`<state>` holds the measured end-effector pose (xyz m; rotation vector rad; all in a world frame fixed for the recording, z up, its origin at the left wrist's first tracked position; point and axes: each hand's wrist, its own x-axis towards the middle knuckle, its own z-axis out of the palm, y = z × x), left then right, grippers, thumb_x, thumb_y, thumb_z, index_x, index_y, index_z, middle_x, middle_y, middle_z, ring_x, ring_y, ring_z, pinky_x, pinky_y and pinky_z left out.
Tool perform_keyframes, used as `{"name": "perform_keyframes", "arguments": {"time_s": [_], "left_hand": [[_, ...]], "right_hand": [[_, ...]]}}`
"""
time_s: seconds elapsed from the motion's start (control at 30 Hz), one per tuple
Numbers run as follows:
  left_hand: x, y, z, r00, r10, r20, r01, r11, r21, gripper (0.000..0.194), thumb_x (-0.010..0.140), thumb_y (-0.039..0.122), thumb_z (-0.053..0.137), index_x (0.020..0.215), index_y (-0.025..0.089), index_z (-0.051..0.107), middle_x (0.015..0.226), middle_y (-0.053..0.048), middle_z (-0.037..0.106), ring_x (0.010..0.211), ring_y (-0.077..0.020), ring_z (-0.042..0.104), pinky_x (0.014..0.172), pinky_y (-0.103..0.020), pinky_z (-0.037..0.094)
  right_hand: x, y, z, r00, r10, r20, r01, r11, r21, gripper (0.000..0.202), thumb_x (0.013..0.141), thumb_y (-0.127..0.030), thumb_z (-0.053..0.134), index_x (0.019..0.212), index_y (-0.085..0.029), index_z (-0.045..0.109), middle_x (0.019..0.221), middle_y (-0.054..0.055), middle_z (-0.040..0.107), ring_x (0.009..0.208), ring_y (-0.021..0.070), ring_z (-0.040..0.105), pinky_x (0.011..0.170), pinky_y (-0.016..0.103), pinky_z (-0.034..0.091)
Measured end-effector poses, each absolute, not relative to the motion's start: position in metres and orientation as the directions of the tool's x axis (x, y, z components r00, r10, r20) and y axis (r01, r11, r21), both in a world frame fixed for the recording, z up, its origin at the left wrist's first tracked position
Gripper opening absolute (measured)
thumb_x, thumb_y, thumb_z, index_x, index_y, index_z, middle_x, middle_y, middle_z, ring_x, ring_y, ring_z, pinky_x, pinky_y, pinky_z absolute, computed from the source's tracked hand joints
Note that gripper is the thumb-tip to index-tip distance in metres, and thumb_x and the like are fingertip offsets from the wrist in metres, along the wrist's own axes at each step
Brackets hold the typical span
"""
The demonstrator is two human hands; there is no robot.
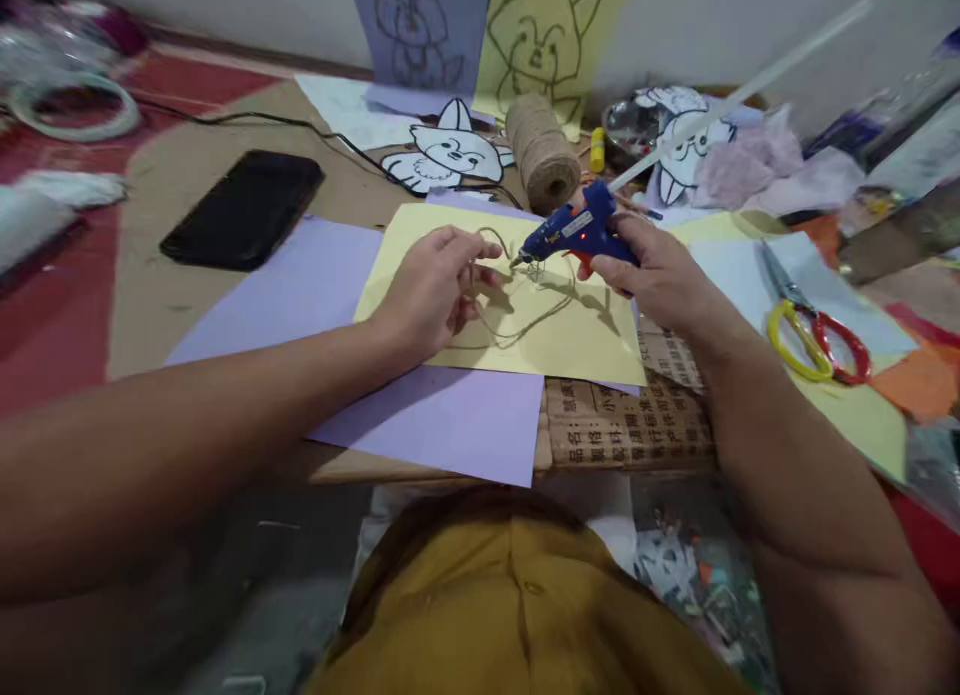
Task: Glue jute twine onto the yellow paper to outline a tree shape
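Observation:
A blue glue gun (589,225) with a long white glue stick out of its back is gripped in my right hand (656,270). Its nozzle points down left, close to the surface of a yellow sheet (600,350). My left hand (439,285) holds a brown twine (517,333) between its fingertips, left of the nozzle. The twine curves in a loop across the yellow sheet. Small dark lines show on the paper under the nozzle. Purple paper (450,420) lies beneath the yellow sheet.
Behind the sheet stand a twine roll (544,155) and a fox cutout (457,155). A black tablet-like object (244,210) lies left, near a black cord (292,122). Scissors (814,330) with yellow and red handles rest at right. Fox drawings (544,35) hang on the wall.

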<state>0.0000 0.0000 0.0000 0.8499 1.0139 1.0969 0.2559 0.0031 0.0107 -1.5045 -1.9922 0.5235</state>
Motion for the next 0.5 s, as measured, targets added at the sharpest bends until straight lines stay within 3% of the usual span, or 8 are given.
{"name": "perform_keyframes", "arguments": {"time_s": [0.27, 0.5], "left_hand": [[0.0001, 0.0015, -0.0011, 0.118, 0.968, -0.22, -0.3, 0.246, 0.922, 0.011, 0.091, 0.017, 0.065, 0.082, 0.017, 0.058, 0.105, -0.007, 0.072, 0.07, -0.0088, 0.066, 0.04, -0.018, 0.028], [-0.0006, 0.0033, -0.0041, 0.109, 0.973, -0.201, -0.292, 0.225, 0.929, 0.011, 0.089, 0.018, 0.069, 0.083, 0.018, 0.06, 0.097, -0.008, 0.072, 0.071, -0.0105, 0.066, 0.041, -0.019, 0.028]], "right_hand": [[0.2567, -0.0021, 0.0197, -0.231, 0.962, 0.144, 0.707, 0.267, -0.655, 0.044, 0.091, -0.053, 0.071, 0.118, -0.019, 0.071, 0.12, 0.013, 0.075, 0.096, 0.0296, 0.068, 0.081, 0.047, 0.058], [0.2572, 0.0018, 0.0137, -0.215, 0.956, 0.198, 0.754, 0.291, -0.588, 0.043, 0.091, -0.053, 0.068, 0.117, -0.018, 0.073, 0.116, 0.013, 0.075, 0.102, 0.0316, 0.069, 0.089, 0.051, 0.058]]}}
